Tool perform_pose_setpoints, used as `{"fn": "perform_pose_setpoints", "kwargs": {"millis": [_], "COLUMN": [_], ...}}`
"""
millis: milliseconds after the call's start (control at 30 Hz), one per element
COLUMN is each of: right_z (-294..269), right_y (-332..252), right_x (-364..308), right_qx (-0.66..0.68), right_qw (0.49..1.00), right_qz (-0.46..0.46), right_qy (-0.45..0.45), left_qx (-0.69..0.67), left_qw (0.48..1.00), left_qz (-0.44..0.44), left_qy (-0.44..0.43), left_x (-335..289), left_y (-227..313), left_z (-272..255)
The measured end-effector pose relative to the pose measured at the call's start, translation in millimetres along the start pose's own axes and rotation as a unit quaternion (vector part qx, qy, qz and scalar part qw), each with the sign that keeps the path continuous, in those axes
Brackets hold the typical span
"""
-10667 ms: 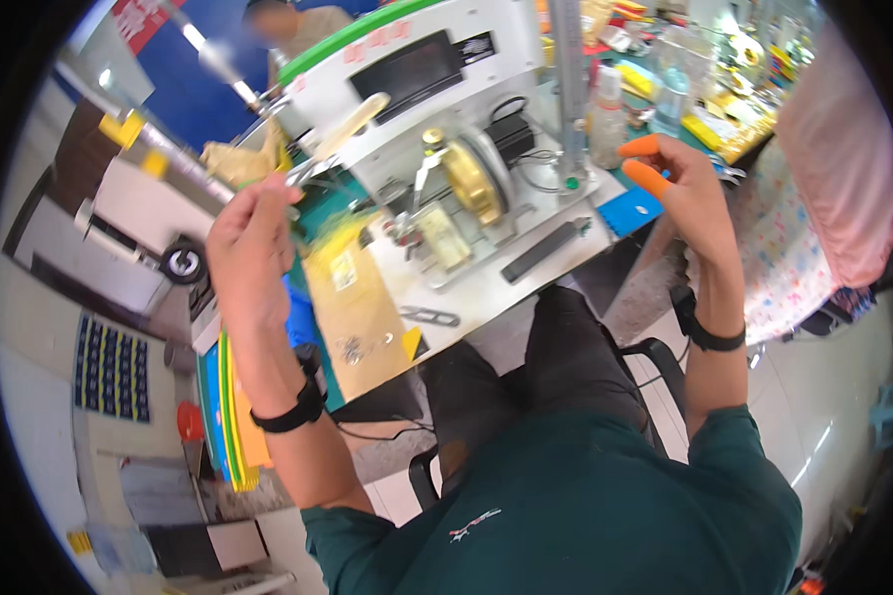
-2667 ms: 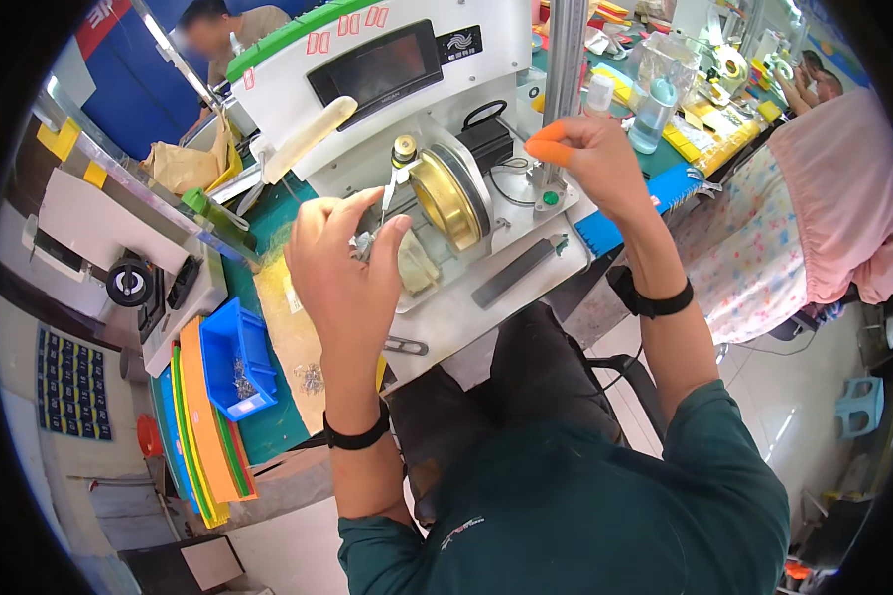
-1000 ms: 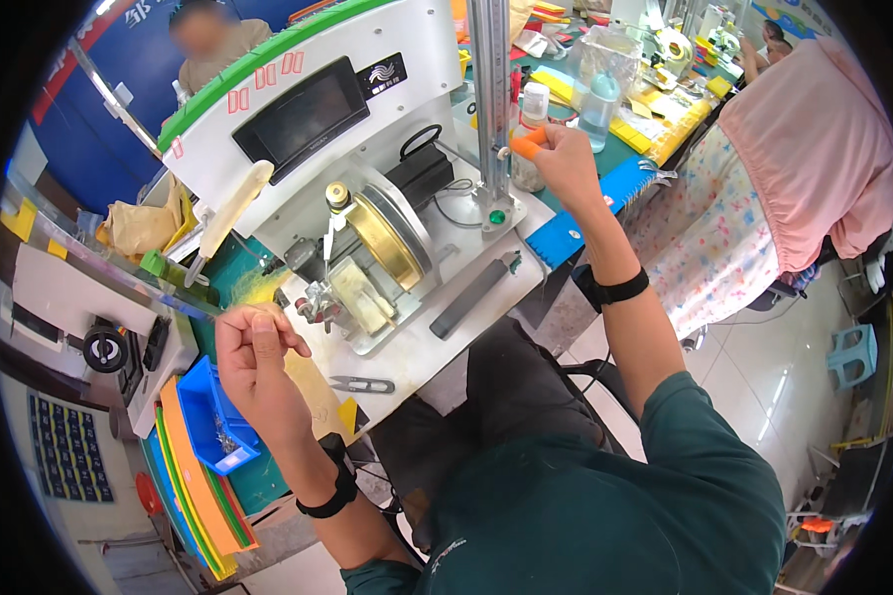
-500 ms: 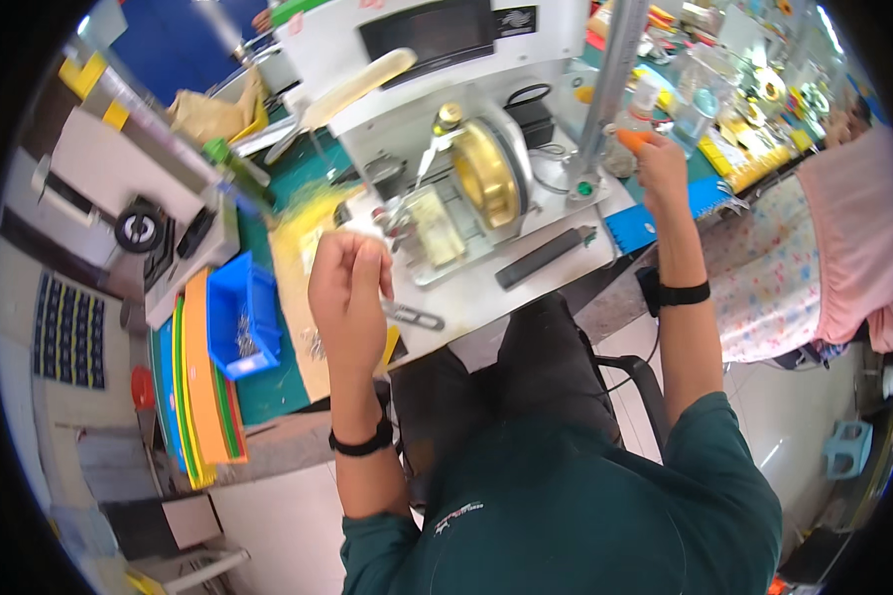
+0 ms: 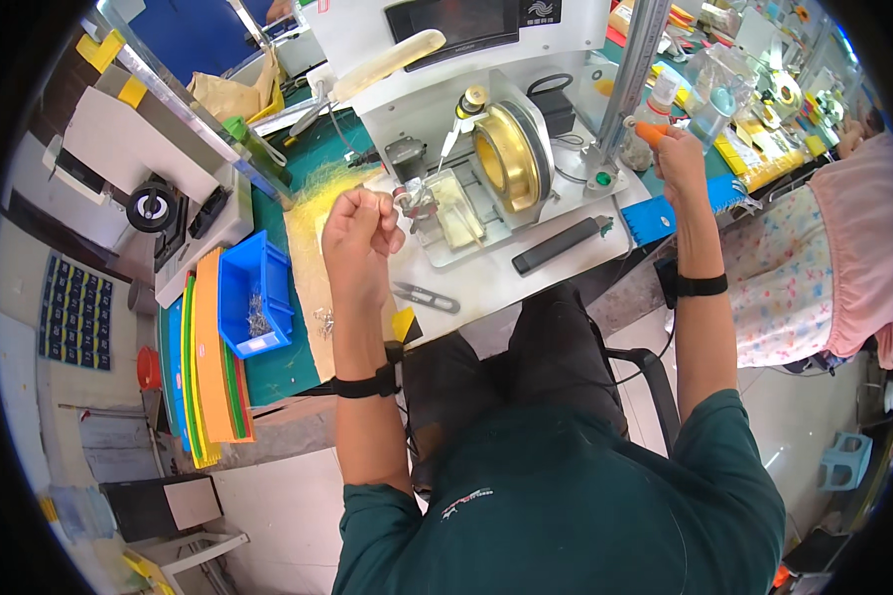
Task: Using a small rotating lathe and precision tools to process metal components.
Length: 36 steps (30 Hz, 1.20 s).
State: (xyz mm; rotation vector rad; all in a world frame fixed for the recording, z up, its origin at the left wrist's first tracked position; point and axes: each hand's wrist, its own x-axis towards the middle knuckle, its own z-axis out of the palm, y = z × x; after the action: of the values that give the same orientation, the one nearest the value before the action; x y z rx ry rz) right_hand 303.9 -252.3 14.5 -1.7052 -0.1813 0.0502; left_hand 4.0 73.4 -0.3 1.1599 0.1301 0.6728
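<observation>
My left hand (image 5: 363, 238) is closed in a pinch beside the small clamp-like fitting (image 5: 414, 201) at the machine's front left. Whatever its fingertips hold, if anything, is too small to make out. Out to the right, my right hand (image 5: 681, 164) is closed around a short orange object (image 5: 651, 135), whose kind I cannot tell. Between the hands stands a white machine (image 5: 590, 84) with a brass-coloured wheel (image 5: 503, 159), a needle-tipped part (image 5: 460, 124) and a shallow clear tray (image 5: 458, 220).
A black bar-shaped tool (image 5: 556, 248) and a slotted grey metal tool (image 5: 427, 297) lie on the white worktop. Fine yellow strands (image 5: 332, 188) spread at left, near a blue bin (image 5: 255, 297) with small metal parts. A metal post (image 5: 629, 89) rises near my right hand. Another person (image 5: 848, 238) sits at right.
The view has shifted slightly. My left hand has moved farther away across the bench, toward the clamp-like fitting. My right hand keeps the orange object at nearly the same place.
</observation>
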Motion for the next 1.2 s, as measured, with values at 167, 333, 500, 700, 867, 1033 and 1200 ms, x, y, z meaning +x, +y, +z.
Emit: {"fn": "perform_pose_setpoints", "kwargs": {"millis": [167, 333, 500, 700, 867, 1033, 1200], "right_z": [10.5, 6.8, 5.8, 98.6, 196.2, 222.6, 233.2], "right_y": [-7.5, 9.6, 12.8, -63.1, -15.3, -30.1, -27.9], "right_x": [-8.3, 8.3, -9.2, -205.2, -210.6, -189.2, -185.7], "right_qx": [0.003, -0.15, -0.264, -0.117, 0.122, 0.285, 0.244], "right_qw": [1.0, 0.973, 0.947, 0.952, 0.967, 0.938, 0.964], "right_qz": [-0.006, -0.131, -0.11, -0.28, -0.089, 0.029, 0.013], "right_qy": [0.012, 0.116, 0.144, -0.04, -0.207, -0.196, -0.106], "left_qx": [-0.03, 0.38, 0.412, 0.263, 0.617, 0.464, 0.424], "left_qw": [0.994, 0.897, 0.889, 0.951, 0.74, 0.884, 0.884], "left_qz": [-0.013, 0.167, 0.159, -0.082, 0.19, 0.059, 0.001], "left_qy": [0.103, 0.15, 0.118, 0.137, 0.188, -0.016, -0.197], "left_x": [-11.9, -9.1, -9.7, -6.7, -9.0, 14.3, 64.0], "left_y": [-10.9, -11.2, -9.7, -9.6, 22.4, 66.9, 66.9], "left_z": [-1.2, -1.6, 14.6, -11.6, 28.6, 20.0, 13.9]}}
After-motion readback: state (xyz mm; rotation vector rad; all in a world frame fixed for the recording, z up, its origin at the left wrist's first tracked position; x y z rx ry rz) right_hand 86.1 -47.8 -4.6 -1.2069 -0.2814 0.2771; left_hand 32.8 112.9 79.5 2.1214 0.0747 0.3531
